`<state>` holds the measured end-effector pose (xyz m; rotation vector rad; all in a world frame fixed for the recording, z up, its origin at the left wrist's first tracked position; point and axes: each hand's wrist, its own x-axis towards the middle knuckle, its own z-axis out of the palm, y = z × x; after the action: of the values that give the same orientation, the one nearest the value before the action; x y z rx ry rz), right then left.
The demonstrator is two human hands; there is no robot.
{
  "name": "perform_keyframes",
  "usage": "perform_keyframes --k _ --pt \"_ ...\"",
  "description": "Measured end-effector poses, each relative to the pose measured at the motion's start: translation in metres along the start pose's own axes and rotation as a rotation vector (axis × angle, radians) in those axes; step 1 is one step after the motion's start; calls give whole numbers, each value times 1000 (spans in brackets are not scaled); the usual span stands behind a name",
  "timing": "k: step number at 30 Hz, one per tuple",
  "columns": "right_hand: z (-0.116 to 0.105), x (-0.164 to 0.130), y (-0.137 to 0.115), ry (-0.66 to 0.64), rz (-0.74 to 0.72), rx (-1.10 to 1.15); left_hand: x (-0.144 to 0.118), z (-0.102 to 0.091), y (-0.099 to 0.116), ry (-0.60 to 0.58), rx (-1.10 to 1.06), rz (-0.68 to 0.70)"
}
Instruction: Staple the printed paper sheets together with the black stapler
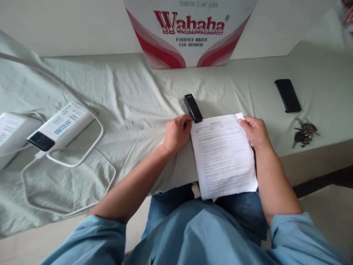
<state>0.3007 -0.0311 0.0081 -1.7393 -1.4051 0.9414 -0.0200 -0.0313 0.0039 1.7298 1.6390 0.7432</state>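
Observation:
A stack of printed paper [224,158] hangs slightly over the near edge of the cloth-covered surface, its lower part above my lap. My right hand [255,130] pinches its top right corner, thumb on top. At the top left corner, my left hand [178,133] is closed with its fingers curled against the paper's edge; its exact grip is partly hidden. Just beyond that corner lies a black stapler [193,108], its near end meeting the paper and close to my left fingertips.
A white box with red print [193,48] stands at the back. To the left are a white power strip [64,123], another white device [16,136] and a looped cable [103,129]. A black phone [288,95] and keys [305,133] lie at right.

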Motion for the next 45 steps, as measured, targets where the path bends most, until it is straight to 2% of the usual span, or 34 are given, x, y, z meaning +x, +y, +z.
perform_keyframes --k 3,5,9,12,15,22,30,34,36,40,42,44,45 --pt "0 1 2 -20 -29 -40 -3 5 -5 13 5 20" --pt "1 1 1 -20 -47 -64 -4 7 -8 68 9 60" --pt "3 -1 -2 -9 -70 -91 -4 8 -19 229 19 282" --pt "3 -1 -2 -5 -86 -117 1 9 -28 164 -21 429" --pt "3 -1 -2 0 -95 -133 6 11 -36 71 -114 450" --pt "3 1 1 22 -104 -125 10 12 -39 65 -259 505" --pt "2 1 6 32 -107 -76 4 19 -29 161 -40 427" --pt "3 1 14 15 -129 88 5 25 -25 196 39 359" --pt "2 -1 16 -61 -121 180 8 25 -26 182 -4 375" --pt "-6 -13 9 -297 -50 274 10 17 -27 156 -218 428" --pt "-8 -20 3 -372 -17 332 8 12 -25 199 -329 353" --pt "-5 -23 -1 -349 -13 386 4 9 -23 208 -463 220" --pt "-3 -23 -2 -314 -16 407 2 7 -21 177 -545 153"
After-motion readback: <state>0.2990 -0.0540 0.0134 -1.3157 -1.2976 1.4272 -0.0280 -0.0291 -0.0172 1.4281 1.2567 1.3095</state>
